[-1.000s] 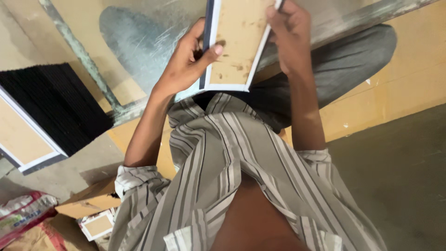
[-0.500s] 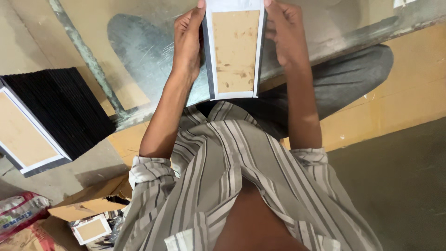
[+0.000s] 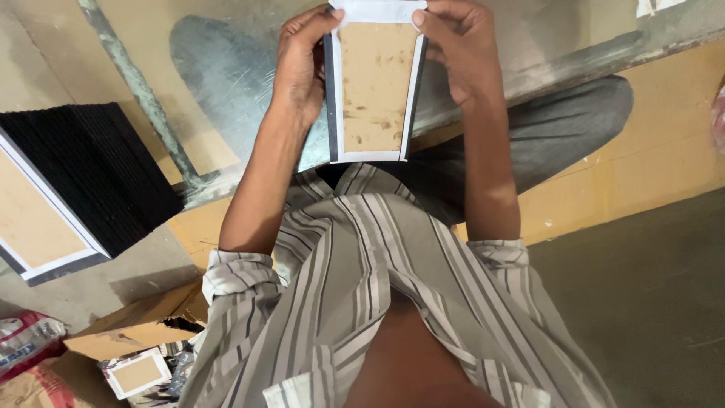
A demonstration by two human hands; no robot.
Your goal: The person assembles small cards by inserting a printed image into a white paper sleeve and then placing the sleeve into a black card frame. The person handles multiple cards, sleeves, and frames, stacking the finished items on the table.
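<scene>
Right now the person is holding a flat rectangular panel [image 3: 371, 87] up in front of the chest, a brown board face bordered in white with dark edging down its long sides. The left hand [image 3: 302, 64] is pinching the panel's left edge near the top corner, thumb on the face and fingers curled behind, while the right hand [image 3: 457, 53] is clamping the opposite edge the same way, so both hands are closed on the panel and none of it is resting on anything. Its lower end is hanging free above the striped shirt [image 3: 362, 302] and the grey trousers [image 3: 559, 136]. Behind it a grey metal sheet [image 3: 226, 83] is lying across a pale board floor. Off to the person's left a stack of black panels [image 3: 91, 174] is standing on edge, with another white-bordered board [image 3: 41, 219] leaning against its front, and a torn cardboard box [image 3: 128, 329] is sitting lower down beside a small framed piece [image 3: 137, 372]. Because only the upper corners are being gripped, the panel looks likely to swing or slip if either pinch is loosened, and a drop could dent a corner on the floor. The white border could also be smudged or peeled where the thumbs are pressing.
</scene>
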